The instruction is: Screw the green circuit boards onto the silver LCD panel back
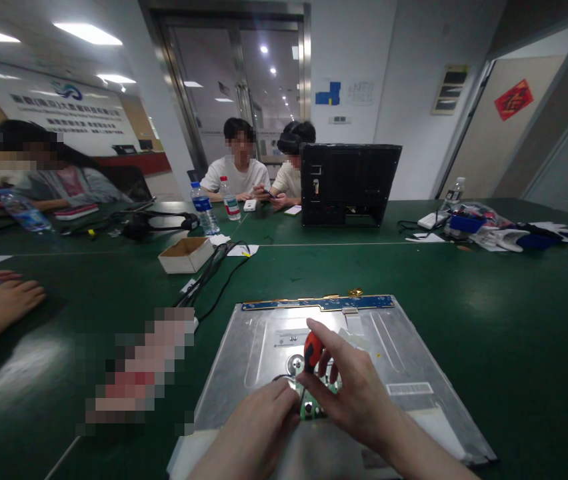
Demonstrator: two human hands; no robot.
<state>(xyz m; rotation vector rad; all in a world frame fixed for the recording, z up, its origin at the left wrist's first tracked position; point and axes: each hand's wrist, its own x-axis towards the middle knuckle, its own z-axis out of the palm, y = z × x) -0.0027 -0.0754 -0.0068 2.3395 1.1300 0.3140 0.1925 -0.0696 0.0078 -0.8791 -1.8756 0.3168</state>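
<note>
My right hand (351, 377) is closed around a red and black screwdriver (313, 350), held upright with its tip pointing down at a small green circuit board (313, 408). That board sits on the silver metal back of a flat display panel (259, 360), which lies on the table in front of me. My left hand (264, 417) rests at the board's left edge with fingers bent; what its fingertips grip, if anything, is hidden. A blue circuit strip (319, 303) runs along the panel's far edge.
A small open cardboard box (185, 257) and black cables (214, 273) lie left of the panel. Farther back are a black monitor casing (350, 185), bottles (204, 208) and a pile of bags (494, 227). Another person's hands (1, 303) rest at far left; several people sit around the table.
</note>
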